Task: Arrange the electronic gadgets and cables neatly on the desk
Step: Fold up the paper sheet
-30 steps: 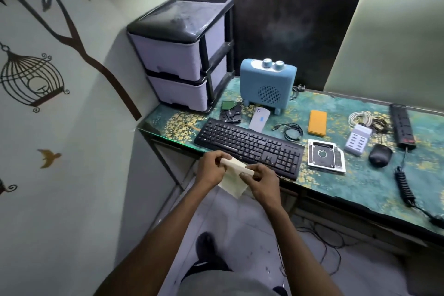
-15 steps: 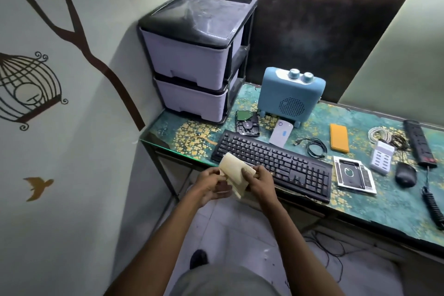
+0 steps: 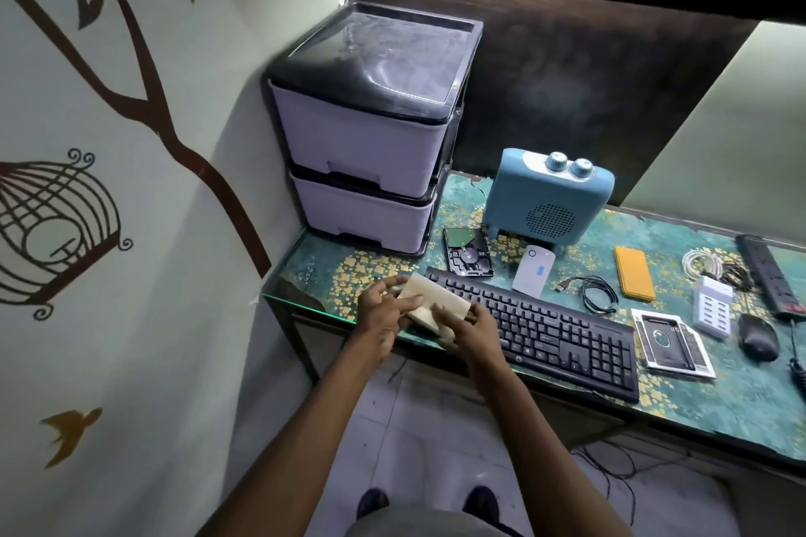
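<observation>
My left hand (image 3: 380, 310) and my right hand (image 3: 469, 325) both hold a folded pale yellow cloth (image 3: 429, 304) over the desk's front left edge, just left of the black keyboard (image 3: 541, 329). On the teal desk (image 3: 719, 397) lie a bare hard drive (image 3: 467, 252), a white power bank (image 3: 534, 270), a coiled black cable (image 3: 595, 294), an orange power bank (image 3: 634, 278), a white drive caddy (image 3: 671, 342), a white multi-port charger (image 3: 713, 306), a black mouse (image 3: 759, 337), a white cable coil (image 3: 702, 261) and a black power strip (image 3: 770, 273).
A two-drawer plastic cabinet (image 3: 366, 153) stands at the desk's back left, next to a blue radio-style speaker (image 3: 549, 198). The wall with tree decals is close on the left. A dark shelf hangs overhead. Loose wires lie on the floor under the desk.
Both hands have lifted the cloth forward to the desk's left front corner and folded it smaller. The camera has come closer and tilted toward the left end of the desk.
</observation>
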The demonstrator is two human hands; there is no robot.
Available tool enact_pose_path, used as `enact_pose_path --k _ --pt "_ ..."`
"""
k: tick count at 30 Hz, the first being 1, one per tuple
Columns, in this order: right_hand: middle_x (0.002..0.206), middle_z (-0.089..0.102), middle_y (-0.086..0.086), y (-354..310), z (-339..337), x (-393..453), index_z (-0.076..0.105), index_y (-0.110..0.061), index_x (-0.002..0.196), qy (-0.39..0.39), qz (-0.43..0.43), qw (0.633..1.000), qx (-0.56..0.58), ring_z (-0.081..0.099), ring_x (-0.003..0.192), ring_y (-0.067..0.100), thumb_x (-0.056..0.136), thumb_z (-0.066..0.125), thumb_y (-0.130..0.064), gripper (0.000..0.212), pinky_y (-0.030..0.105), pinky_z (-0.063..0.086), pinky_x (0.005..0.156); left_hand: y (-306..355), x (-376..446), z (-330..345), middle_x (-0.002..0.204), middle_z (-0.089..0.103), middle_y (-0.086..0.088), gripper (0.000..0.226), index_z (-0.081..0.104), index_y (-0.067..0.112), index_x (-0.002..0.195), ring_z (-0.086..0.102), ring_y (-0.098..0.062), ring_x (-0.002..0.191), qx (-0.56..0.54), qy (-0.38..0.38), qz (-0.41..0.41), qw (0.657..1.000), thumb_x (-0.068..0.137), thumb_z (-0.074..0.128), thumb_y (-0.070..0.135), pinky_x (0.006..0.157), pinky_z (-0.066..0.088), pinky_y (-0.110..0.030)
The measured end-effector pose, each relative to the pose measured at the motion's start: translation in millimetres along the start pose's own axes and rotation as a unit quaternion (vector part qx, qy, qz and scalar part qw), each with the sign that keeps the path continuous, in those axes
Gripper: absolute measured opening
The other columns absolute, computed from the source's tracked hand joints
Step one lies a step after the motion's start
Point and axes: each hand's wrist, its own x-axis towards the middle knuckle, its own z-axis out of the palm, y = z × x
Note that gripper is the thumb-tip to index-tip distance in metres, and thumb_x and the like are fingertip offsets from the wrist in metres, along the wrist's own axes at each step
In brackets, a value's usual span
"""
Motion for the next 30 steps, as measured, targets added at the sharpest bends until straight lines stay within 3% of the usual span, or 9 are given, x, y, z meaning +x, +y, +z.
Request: enact_pose_path --k 6,9,13,17,21,23,25,27,30 --pt "0.108 0.065 0.016 -62.9 36.8 11.5 0.047 -0.003 0.122 0.007 -0.093 0.994 0.056 0.072 0.087 0.028 0.088 0.075 0.0 0.044 0.031 0.063 0.057 64.8 26.5 3.9 0.084 0.075 -0.008 0.018 0.073 0.007 0.094 0.071 -0.018 0.067 0.042 0.07 0.082 0.993 0.085 0.081 0.019 0.055 0.058 -0.029" --pt "0.11 0.063 0.02 -97.8 48.5 18.8 0.045 -0.01 0.112 0.008 -0.156 0.986 0.064 0.072 0.095 0.035 0.086 0.078 -0.002 0.042 0.047 0.065 0.067 110.6 53.3 3.1 0.077 0.072 -0.009 0.029 0.072 0.006 0.087 0.068 -0.019 0.056 -0.005 0.102 0.059 0.993 0.092 0.073 0.034 0.057 0.056 -0.033" --pt "0.109 0.067 0.029 -135.2 60.8 26.7 0.056 -0.002 0.089 0.009 -0.217 0.972 0.085 0.074 0.096 0.039 0.083 0.08 -0.002 0.026 0.046 0.065 0.062 163.0 72.3 8.4 0.097 0.069 -0.014 0.048 0.067 0.002 0.107 0.065 -0.03 0.08 -0.052 0.098 0.037 0.993 0.092 0.067 0.047 0.066 0.053 -0.037" --pt "0.105 0.069 0.033 -158.4 71.3 27.1 0.067 0.006 0.093 -0.003 -0.233 0.965 0.121 0.074 0.093 0.041 0.082 0.08 0.0 0.018 0.038 0.063 0.06 189.3 76.8 12.8 0.078 0.057 -0.013 0.056 0.059 0.007 0.091 0.056 -0.029 0.072 -0.166 0.066 0.014 0.984 0.085 0.062 0.063 0.073 0.051 -0.036" --pt "0.101 0.072 0.026 -169.4 77.7 21.2 0.071 0.003 0.096 -0.027 -0.236 0.962 0.133 0.073 0.096 0.039 0.088 0.076 -0.004 0.012 0.036 0.062 0.06 186.5 72.4 5.2 0.051 0.045 -0.009 0.058 0.045 0.014 0.066 0.045 -0.025 0.05 -0.262 0.062 0.007 0.963 0.088 0.053 0.067 0.06 0.042 -0.029" --pt "0.098 0.072 0.024 -179.3 81.3 13.8 0.074 0.001 0.097 -0.047 -0.257 0.957 0.126 0.072 0.091 0.034 0.092 0.073 -0.009 0.011 0.038 0.063 0.06 174.9 75.9 0.6 0.062 0.054 -0.01 0.063 0.055 0.012 0.073 0.051 -0.026 0.058 -0.259 0.077 0.007 0.963 0.091 0.043 0.072 0.061 0.041 -0.028" --pt "0.095 0.072 0.023 -194.3 87.5 2.5 0.076 0.002 0.098 -0.074 -0.283 0.948 0.127 0.071 0.083 0.033 0.093 0.072 -0.01 0.014 0.038 0.063 0.058 162.4 80.8 -1.7 0.087 0.068 -0.012 0.075 0.07 0.015 0.103 0.06 -0.028 0.077 -0.264 0.105 0.03 0.958 0.092 0.032 0.078 0.069 0.044 -0.03" --pt "0.091 0.073 0.02 -211.7 96.7 -8.6 0.077 0.003 0.099 -0.094 -0.301 0.941 0.123 0.073 0.076 0.033 0.095 0.07 -0.011 0.016 0.036 0.063 0.055 153.7 74.6 -2.2 0.103 0.071 -0.01 0.073 0.064 0.018 0.129 0.063 -0.027 0.085 -0.298 0.154 0.08 0.939 0.098 0.026 0.072 0.071 0.045 -0.03" --pt "0.084 0.074 0.023 -228.2 110.7 -14.9 0.076 -0.001 0.103 -0.115 -0.295 0.948 0.044 0.075 0.065 0.037 0.1 0.063 -0.024 0.026 0.034 0.061 0.051 138.9 61.0 -10.6 0.112 0.07 -0.012 0.059 0.06 0.014 0.13 0.065 -0.027 0.088 -0.346 0.252 0.12 0.896 0.102 0.036 0.06 0.069 0.049 -0.03"
